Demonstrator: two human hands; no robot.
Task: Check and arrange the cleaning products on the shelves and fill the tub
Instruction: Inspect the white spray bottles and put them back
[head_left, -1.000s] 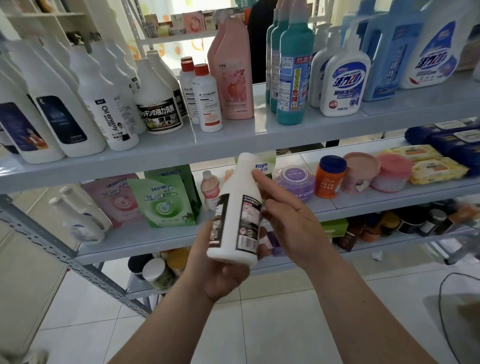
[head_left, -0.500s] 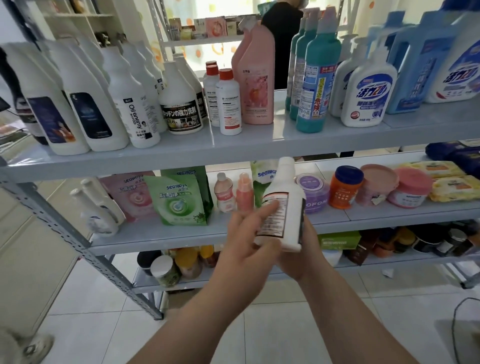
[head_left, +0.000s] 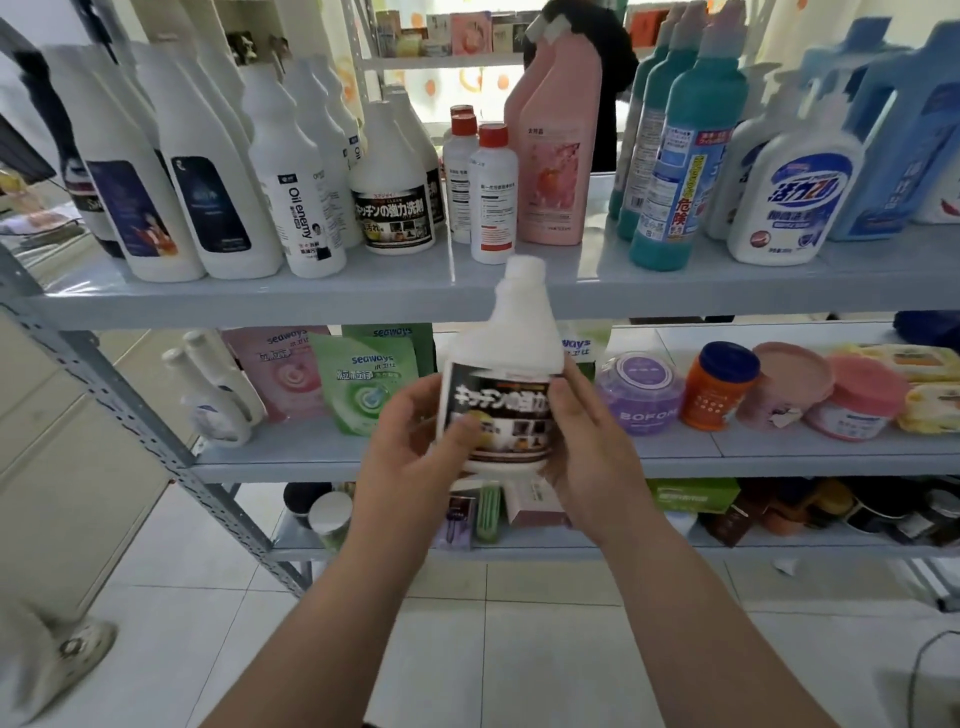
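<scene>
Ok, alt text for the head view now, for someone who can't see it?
A left hand and right hand hold a white bottle with a black label, cap up, one on each side, in front of grey shelves. A matching bottle stands on the top shelf; refill pouches and tubs sit one shelf down.

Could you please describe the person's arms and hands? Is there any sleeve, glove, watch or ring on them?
The left forearm and the right forearm are bare down to the picture's lower edge; no sleeve shows. The left hand and the right hand wear no gloves. No watch, bracelet or ring is visible on the wrists or fingers.
</scene>
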